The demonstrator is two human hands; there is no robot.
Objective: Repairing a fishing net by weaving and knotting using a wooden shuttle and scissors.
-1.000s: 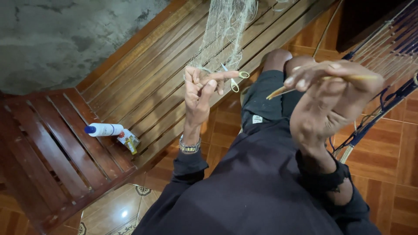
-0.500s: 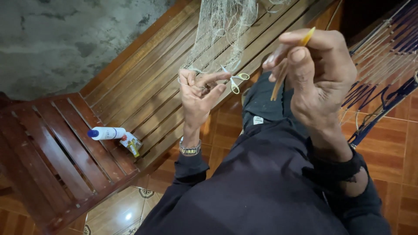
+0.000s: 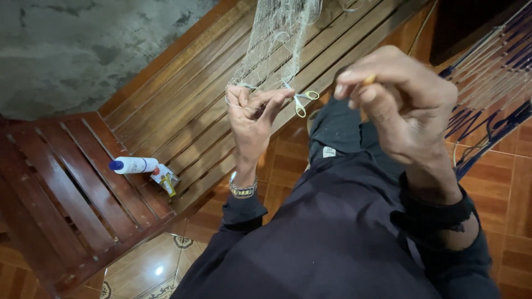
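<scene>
My left hand [image 3: 252, 119] pinches the lower edge of a pale fishing net [image 3: 277, 39] that hangs down over the slatted wooden bench back [image 3: 194, 94]. A metal watch sits on that wrist. Small scissors with yellow-white handles [image 3: 302, 99] lie just right of the left fingers, on the bench. My right hand [image 3: 399, 102] is raised close to the camera, fingers closed around a thin yellow netting needle [image 3: 368, 80], only its tip showing. I am seated, with dark clothing filling the lower frame.
A white bottle with a blue cap [image 3: 133, 165] and a small yellow packet [image 3: 166, 180] lie on the bench seat [image 3: 66, 205]. A blue and white woven hammock [image 3: 493, 72] hangs at the right. Brown floor tiles lie below, a grey concrete wall top left.
My right hand has risen and pulled back toward the camera with the needle, now hiding most of it. The left hand keeps its pinch on the net.
</scene>
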